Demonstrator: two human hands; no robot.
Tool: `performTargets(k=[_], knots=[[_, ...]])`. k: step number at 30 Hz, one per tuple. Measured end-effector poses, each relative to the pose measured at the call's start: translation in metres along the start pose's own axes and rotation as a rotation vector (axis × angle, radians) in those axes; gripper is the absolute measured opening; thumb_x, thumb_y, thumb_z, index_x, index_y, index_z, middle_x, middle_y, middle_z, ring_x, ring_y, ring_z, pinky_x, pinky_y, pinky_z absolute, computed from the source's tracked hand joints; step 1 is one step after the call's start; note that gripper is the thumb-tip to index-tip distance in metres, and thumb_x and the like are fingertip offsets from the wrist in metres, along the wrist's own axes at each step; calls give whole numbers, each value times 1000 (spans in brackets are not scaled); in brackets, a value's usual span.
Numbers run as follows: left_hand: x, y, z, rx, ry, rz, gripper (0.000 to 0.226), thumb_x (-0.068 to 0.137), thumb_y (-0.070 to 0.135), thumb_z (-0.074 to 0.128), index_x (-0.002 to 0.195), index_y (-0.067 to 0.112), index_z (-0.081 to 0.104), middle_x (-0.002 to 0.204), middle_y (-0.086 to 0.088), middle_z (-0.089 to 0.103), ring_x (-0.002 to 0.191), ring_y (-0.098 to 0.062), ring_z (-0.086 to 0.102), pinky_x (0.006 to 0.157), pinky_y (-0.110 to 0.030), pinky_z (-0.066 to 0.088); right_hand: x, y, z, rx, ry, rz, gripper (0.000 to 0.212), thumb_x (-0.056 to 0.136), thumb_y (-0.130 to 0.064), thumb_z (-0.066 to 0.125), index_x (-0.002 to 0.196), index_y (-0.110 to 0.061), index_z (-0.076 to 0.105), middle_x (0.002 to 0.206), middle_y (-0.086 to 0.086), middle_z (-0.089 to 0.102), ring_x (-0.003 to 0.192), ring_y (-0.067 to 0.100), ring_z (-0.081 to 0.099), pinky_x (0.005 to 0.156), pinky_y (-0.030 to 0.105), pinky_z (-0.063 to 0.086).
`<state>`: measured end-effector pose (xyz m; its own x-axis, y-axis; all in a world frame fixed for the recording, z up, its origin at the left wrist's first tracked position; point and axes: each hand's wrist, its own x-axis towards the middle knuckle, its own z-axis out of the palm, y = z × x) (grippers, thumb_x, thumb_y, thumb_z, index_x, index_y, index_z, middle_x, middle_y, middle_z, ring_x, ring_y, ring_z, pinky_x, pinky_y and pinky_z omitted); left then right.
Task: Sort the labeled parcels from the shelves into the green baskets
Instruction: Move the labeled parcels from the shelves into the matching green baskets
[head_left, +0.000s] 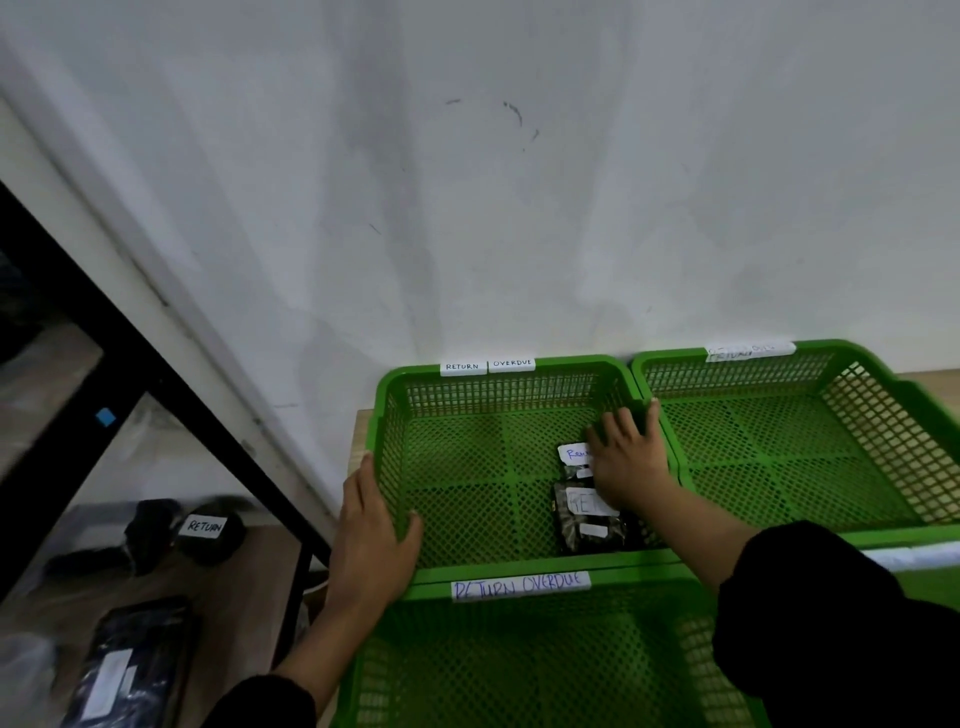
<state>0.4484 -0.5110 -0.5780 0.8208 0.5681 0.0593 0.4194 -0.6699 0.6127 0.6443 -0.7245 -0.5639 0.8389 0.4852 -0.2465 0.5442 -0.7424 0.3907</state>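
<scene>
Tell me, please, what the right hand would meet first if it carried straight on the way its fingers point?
Probably the far wall of the basket. The right hand lies flat over the parcels, fingers pointing away toward that mesh wall near its right corner. Depth is hard to judge.

Background: a white wall (467, 182) bearing grey scuff marks (514, 111); a pale vertical trim (171, 291) along its left edge; a wooden desk (361, 431) surface meeting the wall.
</scene>
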Motion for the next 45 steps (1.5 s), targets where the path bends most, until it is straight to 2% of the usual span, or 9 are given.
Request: performTargets(k=[3, 5, 11, 14, 16, 23, 30, 39, 45], knots=[[0, 1, 0, -1, -3, 3, 85, 85, 26, 61, 148, 13, 5, 141, -12, 30, 121, -28, 46, 97, -41, 47, -14, 6, -4, 191, 101, 25, 46, 95, -30, 27, 138, -13, 34, 140, 10, 35, 134, 29, 28, 114, 56, 8], [-1, 3, -1, -11, -5, -7, 85, 84, 24, 62, 148, 12, 6, 140, -12, 31, 121, -28, 45, 96, -40, 46, -32, 13, -6, 264, 145, 41, 47, 97, -37, 28, 138, -17, 36, 142, 10, 37, 136, 26, 29, 115, 51, 13], [-6, 9, -13, -43, -91, -3, 83, 88, 26, 57, 148, 9, 2, 148, -13, 21, 118, -34, 50, 94, -40, 45, -106, 24, -29, 372, 198, 37, 55, 95, -49, 32, 144, -22, 28, 151, 5, 30, 141, 22, 25, 117, 44, 12], [-4, 16, -29, 12, -152, -21, 80, 92, 35, 51, 148, 10, -1, 154, -12, 13, 130, -34, 39, 105, -43, 38, -145, 24, -59, 404, 298, 29, 57, 95, -50, 34, 144, -23, 28, 152, 4, 29, 141, 21, 25, 117, 43, 12], [-3, 26, -45, 26, -109, -5, 77, 92, 38, 48, 149, 10, 3, 156, -11, 12, 135, -34, 33, 108, -45, 34, -169, 25, -82, 410, 381, 17, 59, 93, -52, 32, 144, -22, 29, 151, 4, 30, 140, 21, 26, 117, 42, 13], [-32, 103, -146, -172, 32, 253, 69, 94, 35, 48, 149, 13, 12, 156, -7, 19, 141, -24, 25, 115, -35, 23, -260, 29, -168, 362, 775, -10, 59, 84, -53, 31, 129, -20, 52, 134, 5, 53, 125, 26, 50, 105, 44, 35], [-126, 138, -251, -312, 141, 499, 62, 92, 35, 50, 144, 19, 22, 149, -1, 35, 134, -17, 37, 109, -35, 32, -376, 22, -239, 372, 992, -44, 63, 84, -53, 26, 133, -20, 47, 139, 3, 48, 130, 22, 43, 110, 42, 26], [-252, 124, -339, -324, 219, 532, 55, 92, 29, 52, 140, 16, 29, 143, -1, 41, 128, -15, 44, 105, -31, 36, -510, -39, -265, 459, 1037, -90, 61, 85, -54, 24, 134, -24, 44, 141, -2, 45, 132, 14, 39, 113, 40, 21], [-305, 85, -393, -333, 255, 511, 53, 92, 33, 51, 139, 17, 34, 143, 4, 42, 129, -11, 43, 108, -31, 35, -545, -93, -285, 471, 1053, -118, 54, 86, -53, 29, 128, -26, 49, 134, -5, 51, 125, 14, 48, 110, 41, 30]])
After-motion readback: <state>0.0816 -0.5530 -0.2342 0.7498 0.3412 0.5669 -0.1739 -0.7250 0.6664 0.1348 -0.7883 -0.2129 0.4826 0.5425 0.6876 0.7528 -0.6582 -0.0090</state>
